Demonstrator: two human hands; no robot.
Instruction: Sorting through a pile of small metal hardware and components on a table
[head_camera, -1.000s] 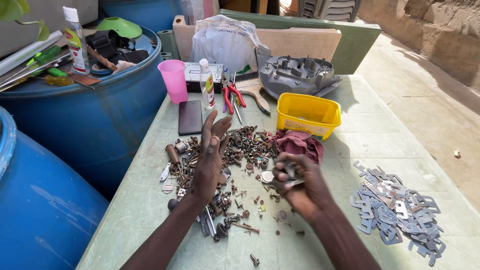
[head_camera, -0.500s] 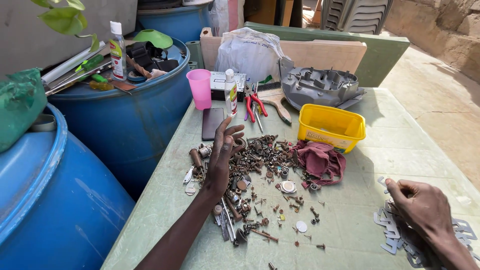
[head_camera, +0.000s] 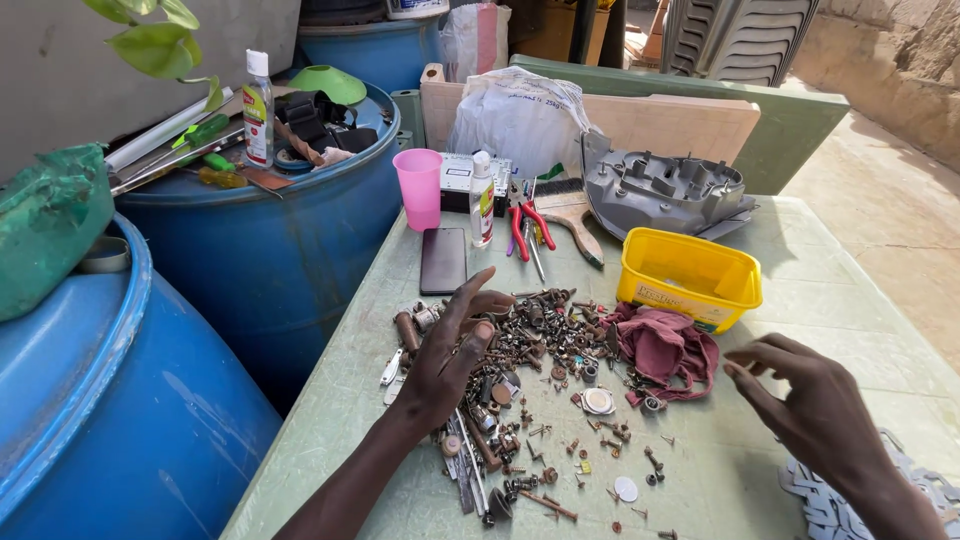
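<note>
Screws (head_camera: 530, 350) heaped on the table (head_camera: 800, 300) are pressed by the spread left hand (head_camera: 450, 360), the right hand (head_camera: 815, 410) held open and empty; loose pieces could be scattered by careless sweeping

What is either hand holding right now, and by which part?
Nothing. The left hand rests flat on the pile of screws; the right hand hovers, fingers spread.

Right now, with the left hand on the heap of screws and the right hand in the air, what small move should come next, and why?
Probably bring the right hand back to the screw pile. It hovers open and holds nothing, between the maroon rag and the flat metal pieces, while the left hand rests spread on the pile.
</note>
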